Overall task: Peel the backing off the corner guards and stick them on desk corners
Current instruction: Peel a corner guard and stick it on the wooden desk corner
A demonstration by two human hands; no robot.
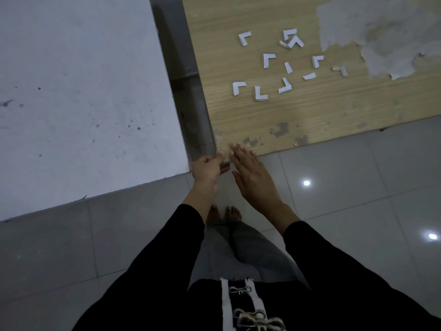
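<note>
Pinching a corner guard (226, 161) onto the desk (310, 111) corner, left hand (206, 167) steadies it; right hand (250, 173) presses flat-fingered. Loose guards (257, 93) at one o'clock likely remain unstuck.

Scene is dimly lit, w/ a grey cast. Two glare spots (306, 183) are seen on the glossy floor tiles (346, 211); straight lines are bowed twd the edges.

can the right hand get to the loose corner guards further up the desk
Probably yes: the right hand is open at the near corner of the desk, and only bare wood separates it from the nearest loose corner guards.
</note>
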